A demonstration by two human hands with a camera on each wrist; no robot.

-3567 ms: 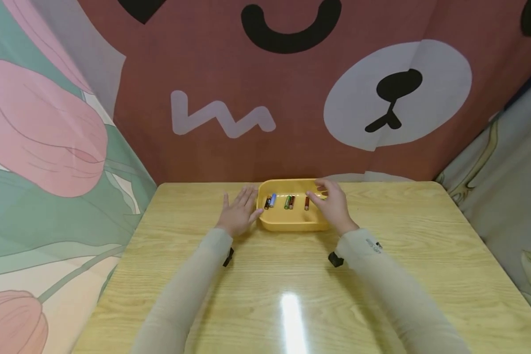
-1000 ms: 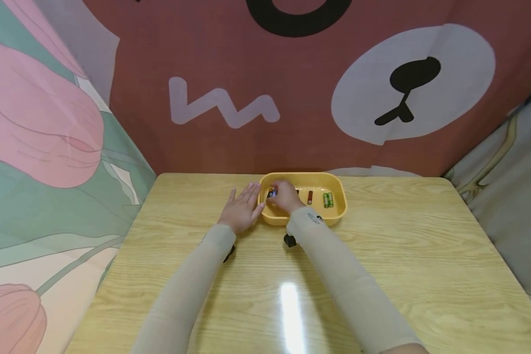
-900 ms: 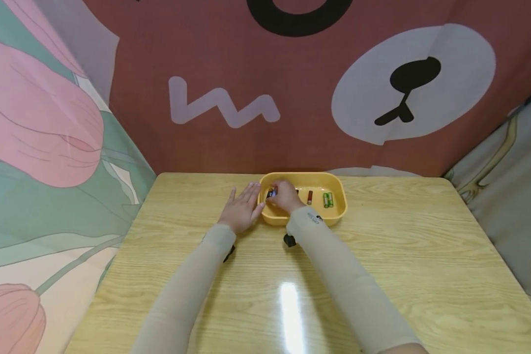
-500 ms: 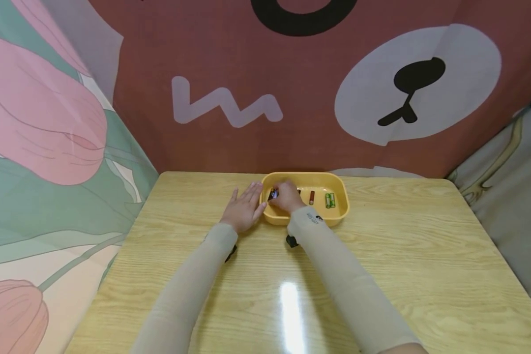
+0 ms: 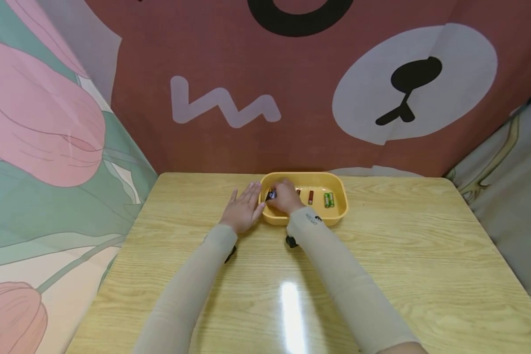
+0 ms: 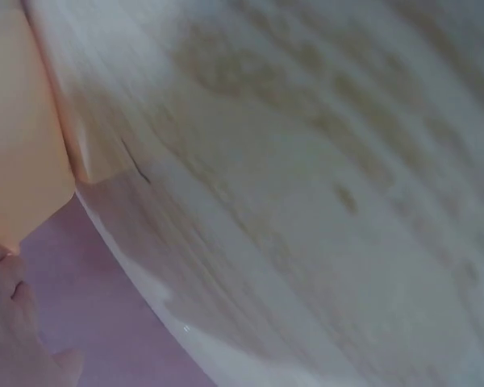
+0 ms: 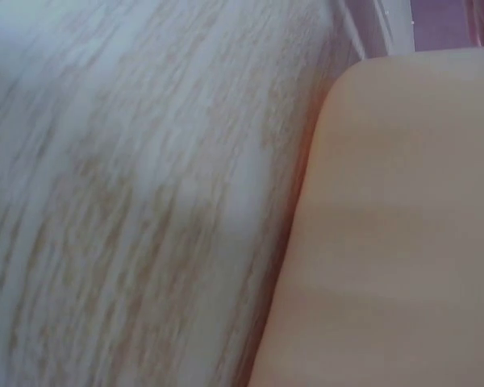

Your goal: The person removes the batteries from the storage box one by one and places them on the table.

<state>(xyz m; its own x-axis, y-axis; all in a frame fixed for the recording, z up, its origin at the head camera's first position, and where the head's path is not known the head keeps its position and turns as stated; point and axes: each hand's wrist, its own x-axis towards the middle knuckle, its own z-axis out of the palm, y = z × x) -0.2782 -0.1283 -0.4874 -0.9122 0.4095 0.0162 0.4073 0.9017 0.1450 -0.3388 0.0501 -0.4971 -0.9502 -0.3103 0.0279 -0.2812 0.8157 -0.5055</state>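
Observation:
A yellow tray [image 5: 303, 220] stands near the table's back edge, with several batteries lying in it. My right hand [image 5: 287, 197] reaches into its left part and its bent fingers pinch a blue battery [image 5: 273, 193], mostly covered by the fingertips. Beside that lies a dark battery [image 5: 268, 195]. With its fingers straight, my left hand [image 5: 240, 210] rests against the tray's left end. Two green batteries [image 5: 329, 199] lie side by side at the right, and a red battery [image 5: 310, 197] is left of them. Another dark red battery [image 5: 298, 192] is partly hidden behind my right hand.
The wooden table [image 5: 407, 255] runs out to both sides and toward me. A printed cloth [image 5: 221, 152] hangs right behind the tray. The right wrist view is half filled by the tray's outer wall [image 7: 395, 218].
My right hand has gone from the tray's right end to its left end. A green battery that lay beside a red one is now at the right with another green one.

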